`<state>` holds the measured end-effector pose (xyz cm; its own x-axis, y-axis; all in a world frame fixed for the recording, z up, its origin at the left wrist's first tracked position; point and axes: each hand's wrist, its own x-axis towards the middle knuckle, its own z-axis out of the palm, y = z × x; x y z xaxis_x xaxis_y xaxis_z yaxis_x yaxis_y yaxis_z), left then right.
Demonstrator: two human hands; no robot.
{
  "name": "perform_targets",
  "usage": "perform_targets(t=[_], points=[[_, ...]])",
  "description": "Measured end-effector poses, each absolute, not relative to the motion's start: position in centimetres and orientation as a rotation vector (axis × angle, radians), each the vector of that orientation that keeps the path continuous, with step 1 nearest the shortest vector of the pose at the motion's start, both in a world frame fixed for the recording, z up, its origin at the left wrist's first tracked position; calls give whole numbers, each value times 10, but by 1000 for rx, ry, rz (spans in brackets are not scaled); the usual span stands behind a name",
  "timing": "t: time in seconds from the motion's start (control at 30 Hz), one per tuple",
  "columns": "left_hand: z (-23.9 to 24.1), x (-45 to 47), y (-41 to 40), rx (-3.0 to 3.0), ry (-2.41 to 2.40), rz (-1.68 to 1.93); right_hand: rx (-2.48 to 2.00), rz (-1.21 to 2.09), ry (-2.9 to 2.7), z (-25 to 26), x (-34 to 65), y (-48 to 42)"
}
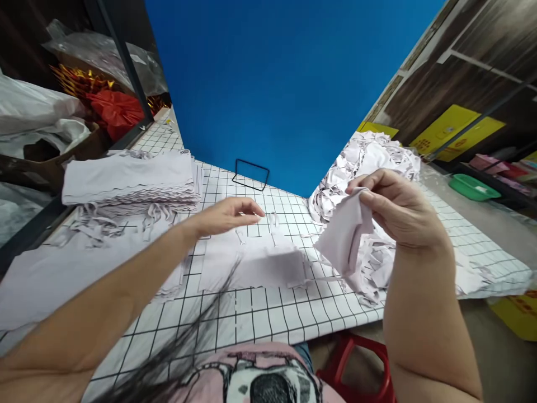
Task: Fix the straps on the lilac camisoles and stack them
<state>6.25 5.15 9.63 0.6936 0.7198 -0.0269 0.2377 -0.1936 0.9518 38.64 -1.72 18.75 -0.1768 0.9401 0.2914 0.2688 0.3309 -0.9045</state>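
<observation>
My right hand [394, 210] is closed on a pale lilac fabric piece [344, 238] and holds it up over the right side of the table, the cloth hanging below the fingers. My left hand [229, 215] reaches out over the middle of the grid-patterned table [260, 313], its fingers drawn together in a pinch on a thin strip that I cannot make out clearly. Under it lies a flat lilac fabric piece [255, 266]. A neat stack of folded lilac pieces [130, 179] stands at the left.
A loose heap of lilac scraps [369, 157] lies at the right back, more trimmings [104, 224] under the stack. A black wire stand [250, 173] sits before the blue wall. A red stool [356, 358] is below the table edge. Shelves with bags stand left, yellow boxes right.
</observation>
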Motion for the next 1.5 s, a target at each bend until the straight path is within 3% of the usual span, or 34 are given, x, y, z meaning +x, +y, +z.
perform_targets(t=[0.2, 0.63, 1.23, 1.5], points=[[43, 143, 44, 1750, 587, 445, -1144, 829, -1711, 192, 390, -25], [10, 184, 49, 1300, 236, 188, -970, 825, -1648, 204, 410, -23], [37, 96, 50, 1264, 410, 374, -999, 517, -1711, 233, 400, -32], [136, 28, 110, 1760, 1050, 804, -1318, 466, -1773, 224, 395, 37]])
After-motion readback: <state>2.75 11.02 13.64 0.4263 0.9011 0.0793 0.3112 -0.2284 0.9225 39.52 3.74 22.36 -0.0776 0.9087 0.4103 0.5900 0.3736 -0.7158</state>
